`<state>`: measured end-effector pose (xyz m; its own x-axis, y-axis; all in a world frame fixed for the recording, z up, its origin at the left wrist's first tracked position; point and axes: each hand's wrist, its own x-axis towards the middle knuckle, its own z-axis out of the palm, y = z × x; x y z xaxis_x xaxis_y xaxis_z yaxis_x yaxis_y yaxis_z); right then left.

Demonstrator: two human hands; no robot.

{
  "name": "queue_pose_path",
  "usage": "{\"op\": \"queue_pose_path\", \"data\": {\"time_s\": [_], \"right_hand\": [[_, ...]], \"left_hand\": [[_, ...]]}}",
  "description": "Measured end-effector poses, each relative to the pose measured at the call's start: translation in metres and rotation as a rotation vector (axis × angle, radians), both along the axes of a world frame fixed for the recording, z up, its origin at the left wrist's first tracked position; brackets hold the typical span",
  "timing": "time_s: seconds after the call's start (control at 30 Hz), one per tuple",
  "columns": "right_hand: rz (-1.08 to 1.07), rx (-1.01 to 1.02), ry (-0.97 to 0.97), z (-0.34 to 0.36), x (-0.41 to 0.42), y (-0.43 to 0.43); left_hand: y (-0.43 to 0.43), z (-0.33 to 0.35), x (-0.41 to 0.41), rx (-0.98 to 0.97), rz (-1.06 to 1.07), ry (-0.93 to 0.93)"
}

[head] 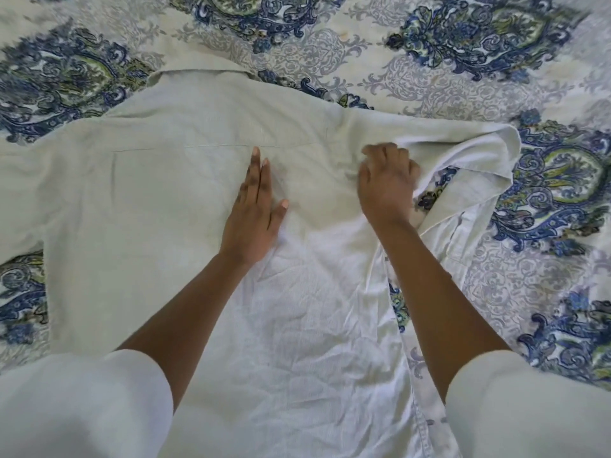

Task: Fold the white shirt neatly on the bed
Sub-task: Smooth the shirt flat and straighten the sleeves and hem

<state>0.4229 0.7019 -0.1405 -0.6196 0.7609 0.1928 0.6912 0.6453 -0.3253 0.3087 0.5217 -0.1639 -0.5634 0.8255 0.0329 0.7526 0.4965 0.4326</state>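
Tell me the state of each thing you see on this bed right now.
white shirt: spread back up, collar far, wrinkled near the hem.
right-side sleeve: bunched, partly turned inward.
left-side sleeve: spread flat.
left hand: flat, fingers straight, pressing the shirt's back.
right hand: fingers curled, gripping fabric by the shoulder.
bedspread: lying flat under the shirt.

This is a bedroom in a home. A bed [446, 94] fills the whole view, covered by a printed bedspread [545, 285]. The cloth is cream with grey scrollwork, and large blue-and-green paisley medallions [489, 34] repeat across it left, right, near and far. Its surface is soft and slightly rumpled. A creased white shirt [148, 193] lies spread flat on top, collar toward the far side, like household laundry laid out on a bed.
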Motion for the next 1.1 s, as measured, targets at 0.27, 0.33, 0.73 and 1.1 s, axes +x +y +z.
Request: {"op": "queue_pose_path", "data": {"time_s": [0.27,0.33,0.73,1.1], "right_hand": [[-0.079,-0.365,-0.162,0.005,-0.062,0.063],[-0.109,-0.339,-0.169,0.008,-0.067,0.071],[-0.192,-0.109,-0.166,-0.001,-0.064,0.089],[0.653,-0.065,-0.102,-0.031,-0.045,-0.023]], "left_hand": [[0.035,0.003,-0.037,-0.063,-0.100,0.146],[0.056,0.011,-0.055,-0.089,-0.152,0.199],[0.138,0.035,-0.137,-0.108,0.186,0.009],[0.040,0.012,-0.064,0.302,0.000,-0.206]]}}
